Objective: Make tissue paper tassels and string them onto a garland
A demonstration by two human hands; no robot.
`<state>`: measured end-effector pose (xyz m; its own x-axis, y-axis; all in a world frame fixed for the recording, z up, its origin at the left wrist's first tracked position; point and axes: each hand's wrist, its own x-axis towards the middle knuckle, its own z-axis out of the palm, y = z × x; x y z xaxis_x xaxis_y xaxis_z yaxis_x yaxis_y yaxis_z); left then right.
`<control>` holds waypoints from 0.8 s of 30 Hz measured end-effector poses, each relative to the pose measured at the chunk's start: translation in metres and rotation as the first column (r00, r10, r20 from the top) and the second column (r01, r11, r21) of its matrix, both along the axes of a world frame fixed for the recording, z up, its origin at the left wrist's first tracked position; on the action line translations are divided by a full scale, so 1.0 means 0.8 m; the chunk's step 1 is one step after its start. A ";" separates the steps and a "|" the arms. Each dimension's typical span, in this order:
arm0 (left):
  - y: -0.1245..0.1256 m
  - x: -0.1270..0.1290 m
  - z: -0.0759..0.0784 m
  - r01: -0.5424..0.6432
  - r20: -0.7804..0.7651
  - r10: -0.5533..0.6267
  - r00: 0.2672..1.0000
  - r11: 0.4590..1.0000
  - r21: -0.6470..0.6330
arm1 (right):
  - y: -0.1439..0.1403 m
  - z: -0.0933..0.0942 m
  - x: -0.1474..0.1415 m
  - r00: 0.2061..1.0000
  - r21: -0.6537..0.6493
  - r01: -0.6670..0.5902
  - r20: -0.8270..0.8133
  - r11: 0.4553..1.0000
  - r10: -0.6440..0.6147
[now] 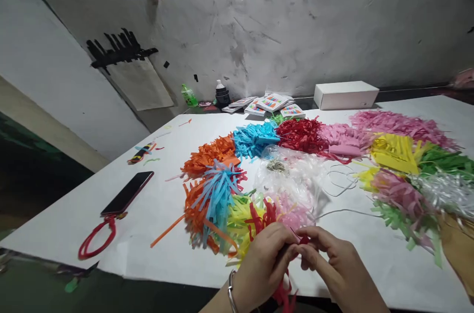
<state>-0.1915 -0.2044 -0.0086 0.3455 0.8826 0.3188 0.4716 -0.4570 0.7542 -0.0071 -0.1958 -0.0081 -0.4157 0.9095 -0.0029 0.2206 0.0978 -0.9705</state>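
Note:
Both hands meet near the table's front edge, fingertips pinched together. My left hand [272,258], with a silver bangle at the wrist, grips a red paper tassel [284,295] whose strips hang below and also stick out above. My right hand [328,261] pinches the same red paper at its twisted end; the fingers hide most of it. Just beyond lie a yellow tassel [239,221], a light blue tassel [220,187] and an orange tassel [196,204]. A clear plastic bag [296,170] sits past the hands, with a white string [348,211] running to the right.
Blue fringe [255,137], dark red fringe [301,136] and pink fringe [344,137] line the back. Yellow, green and silver bundles lie at right beside brown paper [457,249]. A phone [128,193] with a red strap is at left. A white box [346,95] stands by the wall.

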 end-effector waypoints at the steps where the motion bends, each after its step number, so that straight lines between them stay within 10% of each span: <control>1: -0.001 -0.001 0.000 0.008 -0.007 -0.008 1.000 1.000 0.009 | -0.001 0.001 -0.001 1.000 -0.017 -0.012 -0.009 1.000 0.012; 24: -0.012 -0.036 -0.025 -0.021 0.133 0.025 0.991 0.999 -0.030 | -0.019 -0.022 -0.029 0.993 0.279 0.035 0.099 0.960 -0.065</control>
<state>-0.2203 -0.2141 -0.0287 0.2809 0.8995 0.3348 0.3764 -0.4241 0.8237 -0.0304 -0.2113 -0.0260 -0.3809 0.9005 0.2098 0.3325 0.3451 -0.8777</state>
